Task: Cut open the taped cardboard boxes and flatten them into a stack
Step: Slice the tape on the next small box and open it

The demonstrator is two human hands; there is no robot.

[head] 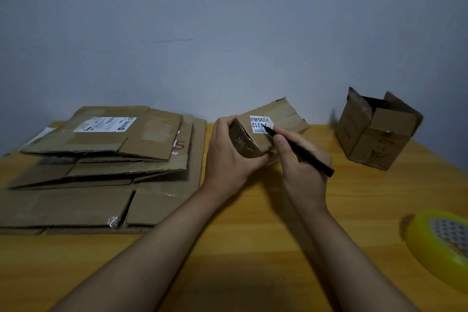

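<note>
Nearest the camera, at the lower right edge of the frame, a roll of yellowish tape [442, 243] lies on the wooden tabletop [253, 248]. Two bare forearms reach up from the bottom toward the middle of the frame. The left hand [229, 154] wraps its curled fingers [225, 123] and thumb around the near end of a small cardboard box [263, 132], holding it tilted just above the tabletop. The right hand [301, 162] grips a black pen-like tool [301, 151], its fingers curled round the shaft and its tip touching the white label [260, 124] on the box's upper face. At the left of the frame, a stack of flattened cardboard boxes [101, 164] lies on the tabletop, the topmost bearing a white shipping label [105, 124]. Farther back at the right, well apart from the hands, an open cardboard box [377, 132] stands upright with its flaps raised and handwriting on its side. Behind everything rises a plain grey wall [228, 20].
</note>
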